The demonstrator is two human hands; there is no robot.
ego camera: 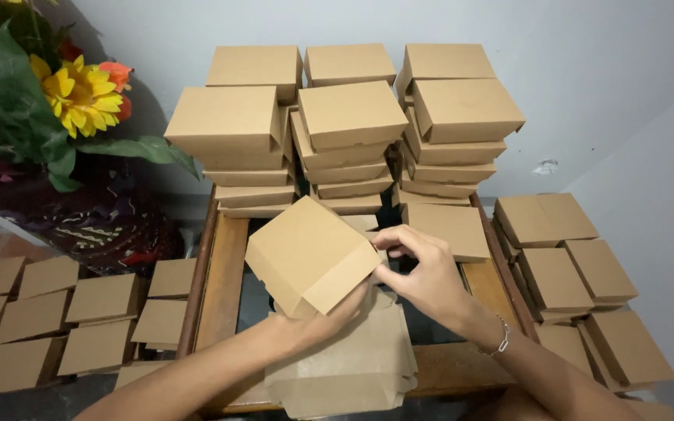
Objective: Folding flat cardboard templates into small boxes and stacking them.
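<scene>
— How do our hands sit?
— Our left hand point(335, 316) grips the box point(311, 256) from underneath; right hand point(423, 269) pinches its right edge, above the wooden table point(224, 273).
— And around us?
— Box stacks point(352, 132) far, flowers point(79, 93) left.

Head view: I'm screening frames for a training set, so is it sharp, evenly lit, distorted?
Head view: soft even light, no glare; the box between left hand and right hand is reasonably sharp; stacked boxes lean outward from wide-angle distortion; flowers sit in dimmer shade.
</scene>
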